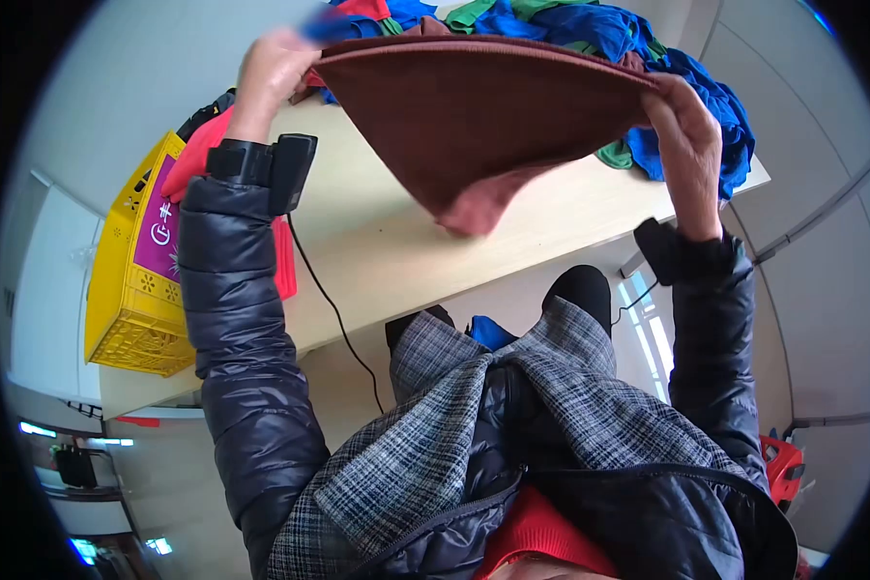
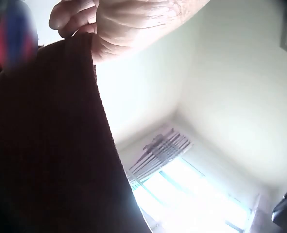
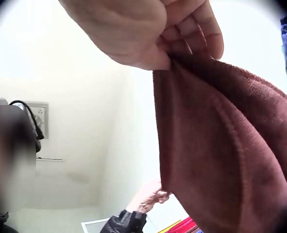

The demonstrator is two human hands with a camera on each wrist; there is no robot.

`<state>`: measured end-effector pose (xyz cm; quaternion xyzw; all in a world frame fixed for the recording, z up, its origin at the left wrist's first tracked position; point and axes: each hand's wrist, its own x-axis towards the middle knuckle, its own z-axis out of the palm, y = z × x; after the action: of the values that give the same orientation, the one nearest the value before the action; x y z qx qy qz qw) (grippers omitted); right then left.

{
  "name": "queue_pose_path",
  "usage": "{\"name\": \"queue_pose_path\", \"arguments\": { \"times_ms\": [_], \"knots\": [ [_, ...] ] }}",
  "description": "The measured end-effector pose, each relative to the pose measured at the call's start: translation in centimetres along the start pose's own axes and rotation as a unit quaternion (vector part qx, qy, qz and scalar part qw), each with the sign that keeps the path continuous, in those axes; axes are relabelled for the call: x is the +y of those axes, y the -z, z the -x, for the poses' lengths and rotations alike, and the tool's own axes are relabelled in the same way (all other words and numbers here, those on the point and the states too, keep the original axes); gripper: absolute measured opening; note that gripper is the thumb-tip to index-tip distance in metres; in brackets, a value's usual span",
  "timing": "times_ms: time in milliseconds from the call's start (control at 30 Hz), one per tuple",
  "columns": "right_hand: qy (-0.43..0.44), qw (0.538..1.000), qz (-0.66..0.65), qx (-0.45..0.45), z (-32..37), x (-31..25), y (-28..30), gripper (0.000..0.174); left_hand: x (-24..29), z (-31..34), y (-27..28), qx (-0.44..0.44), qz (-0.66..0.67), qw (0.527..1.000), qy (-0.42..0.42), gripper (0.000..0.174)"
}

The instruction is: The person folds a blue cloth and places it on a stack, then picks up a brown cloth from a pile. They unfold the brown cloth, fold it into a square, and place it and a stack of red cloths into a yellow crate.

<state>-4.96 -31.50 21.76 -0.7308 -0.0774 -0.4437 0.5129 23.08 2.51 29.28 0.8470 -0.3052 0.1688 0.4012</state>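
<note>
A brown cloth (image 1: 483,106) hangs stretched between both hands over the table, its lower corner swinging free and showing a lighter reddish side. My left hand (image 1: 273,77) pinches its upper left corner. At the opposite corner, my right hand (image 1: 684,121) grips the hem between thumb and curled fingers. The right wrist view shows the cloth (image 3: 216,145) falling in soft folds below that hand (image 3: 148,29). In the left wrist view the cloth (image 2: 51,136) looks dark against the light, with the left hand (image 2: 129,24) at its top corner.
A heap of blue, green and red cloths (image 1: 599,34) lies along the table's far side. On the left stands a yellow crate (image 1: 140,329) with a purple panel, red cloth (image 1: 203,150) beside it. A black cable (image 1: 333,304) hangs from the left wrist across the pale table (image 1: 358,251).
</note>
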Motion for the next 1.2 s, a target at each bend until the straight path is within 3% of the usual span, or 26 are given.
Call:
{"name": "queue_pose_path", "arguments": {
  "times_ms": [100, 200, 267, 367, 567, 633, 767, 867, 933, 1000, 1067, 1100, 1133, 1200],
  "knots": [
    [-0.015, 1.000, 0.003, -0.025, -1.7, 1.5, 0.6, 0.017, 2.5, 0.4, 1.7, 0.049, -0.090, 0.994, -0.032, 0.016],
    [-0.002, 0.999, -0.033, 0.008, -2.7, 3.0, 1.1, 0.018, 3.6, 1.2, 3.3, 0.017, -0.006, 1.000, -0.002, 0.015],
    [-0.027, 0.999, -0.026, -0.028, -3.2, 4.2, 2.0, 0.023, 3.7, 1.6, 3.6, 0.028, -0.007, 1.000, -0.011, 0.016],
    [-0.019, 0.999, -0.032, -0.034, -3.3, 4.1, 2.0, 0.024, 4.1, 2.2, 4.5, 0.010, -0.005, 0.999, 0.043, 0.018],
    [-0.029, 0.998, -0.024, -0.044, -4.2, 4.4, 2.0, 0.024, 2.5, 1.2, 5.3, -0.070, 0.077, 0.988, 0.115, 0.022],
    [-0.038, 0.997, -0.035, -0.050, -4.8, 5.1, 2.2, 0.023, 1.4, 0.3, 5.0, -0.133, 0.171, 0.966, 0.141, 0.021],
    [-0.040, 0.996, 0.006, -0.078, -6.0, 7.4, 2.6, 0.021, -0.8, -1.7, 2.2, -0.176, 0.262, 0.932, 0.179, 0.015],
    [-0.034, 0.997, -0.003, -0.073, -6.7, 7.4, 3.4, 0.020, -1.1, -2.5, -0.5, -0.140, 0.326, 0.919, 0.171, 0.016],
    [0.022, 0.997, 0.072, -0.031, -6.9, 6.4, 4.1, 0.019, -1.5, -3.4, -1.3, -0.138, 0.338, 0.916, 0.164, 0.018],
    [0.034, 0.998, 0.039, -0.024, -6.1, 3.5, 3.7, 0.018, -1.5, -3.6, -1.8, -0.136, 0.384, 0.904, 0.129, 0.020],
    [0.023, 0.984, 0.173, -0.027, -4.6, -1.5, 1.8, 0.015, -2.7, -3.3, -2.0, -0.138, 0.376, 0.908, 0.125, 0.024],
    [0.120, 0.982, 0.140, -0.036, -4.3, -0.9, 1.0, 0.012, -4.1, -3.1, -2.2, -0.126, 0.398, 0.902, 0.112, 0.023],
    [0.126, 0.971, 0.194, -0.058, -3.3, -0.4, 1.2, 0.017, -5.6, -2.7, -2.4, -0.113, 0.419, 0.896, 0.098, 0.023],
    [0.207, 0.959, 0.179, -0.080, -1.1, -0.9, -2.1, 0.019, -9.4, -1.3, -3.1, -0.085, 0.408, 0.902, 0.110, 0.022]
  ]
}}
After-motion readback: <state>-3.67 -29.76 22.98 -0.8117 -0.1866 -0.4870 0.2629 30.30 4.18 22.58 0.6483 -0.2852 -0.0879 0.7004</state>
